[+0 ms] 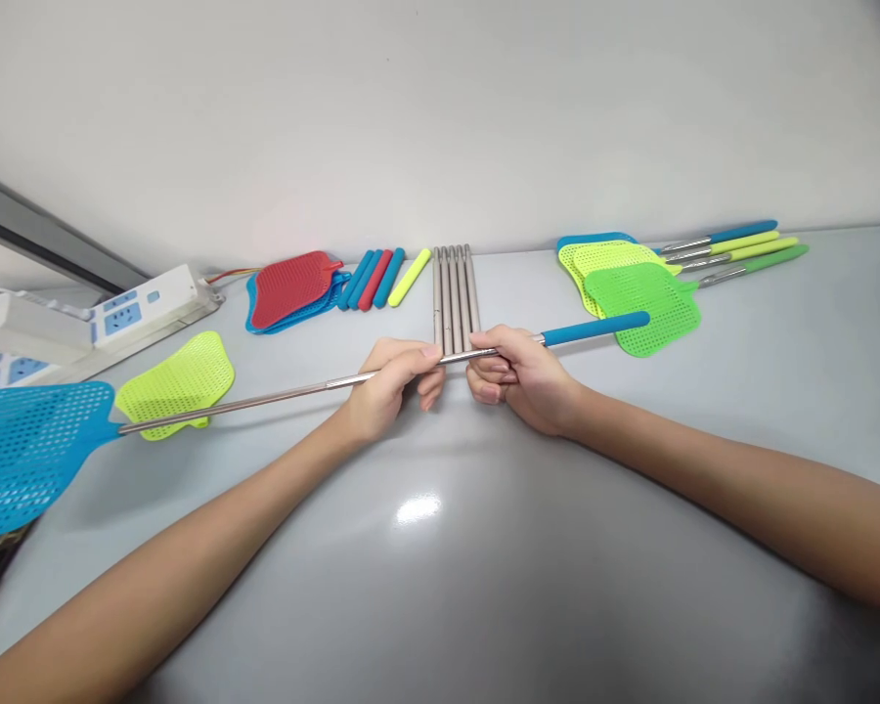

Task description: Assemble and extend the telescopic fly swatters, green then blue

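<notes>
A blue fly swatter [286,394] with a metal telescopic rod stretches across the view, its mesh head at the far left and its blue grip to the right. My left hand [396,386] is closed around the middle of the rod. Close beside it, my right hand [520,376] pinches the same rod just short of the blue grip. The swatter is held above the table, its rod pulled out long. Behind my hands lie several metal rods [455,293] side by side, their near ends partly hidden by the hands.
Red and blue swatter heads [293,288] and several coloured grips [371,281] lie at the back left. A yellow swatter head [180,381] rests near a white power strip [157,311]. Assembled swatters [645,303] overlap at the back right. A wall stands behind the grey table [528,567].
</notes>
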